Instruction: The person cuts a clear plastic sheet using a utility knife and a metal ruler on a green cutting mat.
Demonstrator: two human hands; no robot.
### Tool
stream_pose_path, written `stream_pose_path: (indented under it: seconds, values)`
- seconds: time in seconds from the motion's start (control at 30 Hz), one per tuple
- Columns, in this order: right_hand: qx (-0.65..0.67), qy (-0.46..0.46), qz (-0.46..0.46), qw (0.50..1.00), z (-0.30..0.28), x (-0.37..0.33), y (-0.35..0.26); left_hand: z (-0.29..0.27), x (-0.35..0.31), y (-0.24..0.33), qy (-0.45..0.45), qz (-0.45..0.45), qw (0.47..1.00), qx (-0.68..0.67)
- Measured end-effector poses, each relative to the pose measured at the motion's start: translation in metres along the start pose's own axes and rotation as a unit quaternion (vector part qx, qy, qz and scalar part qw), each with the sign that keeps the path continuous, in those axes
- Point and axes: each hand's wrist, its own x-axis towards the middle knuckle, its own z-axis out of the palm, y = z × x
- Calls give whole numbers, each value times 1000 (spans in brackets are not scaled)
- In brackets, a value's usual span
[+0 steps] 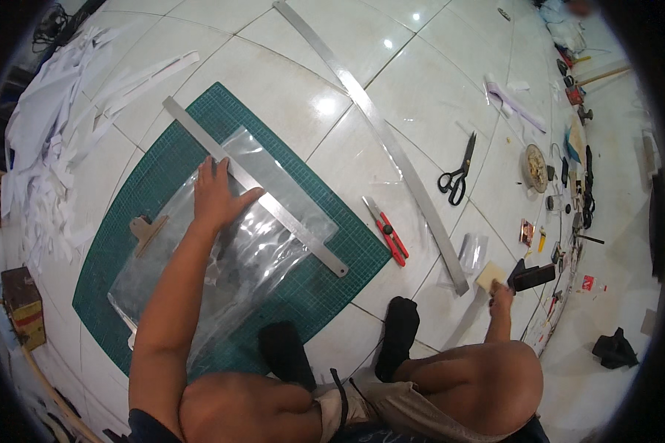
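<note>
My left hand (218, 198) lies with spread fingers across a steel ruler (273, 208) and the clear plastic sheet (233, 240) under it. The ruler runs diagonally over a green cutting mat (218, 103). A metal bulldog clip (148, 235) grips the sheet's left edge. Far off to the right, my right hand (501, 297) has its fingers closed at the near edge of a pale yellow square pad (490, 276) on the floor. Its fingertips are small and partly hidden. Beside that hand are a black rectangular object (533, 277) and a curled clear plastic piece (473, 251).
A longer steel ruler (380, 129) crosses the tiles. A red-handled cutter (389, 235) lies off the mat's right corner, and black scissors (459, 173) lie farther right. White offcuts (52, 148) pile up at left. A bowl (535, 165) and small tools line the right.
</note>
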Motion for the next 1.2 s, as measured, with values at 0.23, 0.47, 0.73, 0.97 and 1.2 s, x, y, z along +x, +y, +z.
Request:
stream_pose_path:
  seconds: [0.23,0.47,0.73,0.97,1.2]
  values:
    - [-57,-324,-254,909,137,-165,-220,7,7,12,7,-47,998,39]
    - [-264,-640,-374,617,306,-261,-258,1,3,15,-13,-68,997,41]
    - [-268,-613,-390,633,370,-245,-200,4,4,13,-31,-48,997,48]
    - [-279,-578,-390,660,362,-270,-197,2,5,9,-8,-31,998,56]
    - [-310,-543,-498,601,365,-277,-194,-3,8,8,-22,-24,999,43]
